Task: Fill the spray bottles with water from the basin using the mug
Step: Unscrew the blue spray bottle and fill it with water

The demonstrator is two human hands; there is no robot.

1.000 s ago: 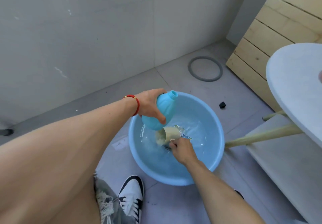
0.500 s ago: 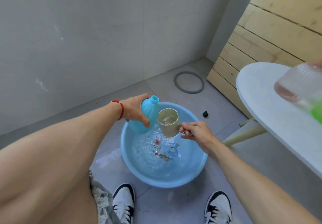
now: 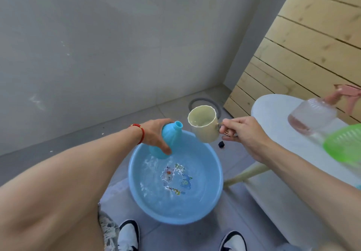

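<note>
Left hand (image 3: 156, 133) gripped the uncapped blue bottle (image 3: 169, 141), tilted over the basin (image 3: 216, 188); right hand (image 3: 242, 133) pinched the mug (image 3: 204, 126) handle just beside its neck. Risk: 1 narrow neck, wide mug rim — fast pouring would likely overshoot and spill, though the basin sat below.

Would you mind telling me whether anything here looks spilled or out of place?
Mostly not: a small black cap-like piece lies loose on the floor beside the blue basin, and the tiles left of the basin look wet.
</note>
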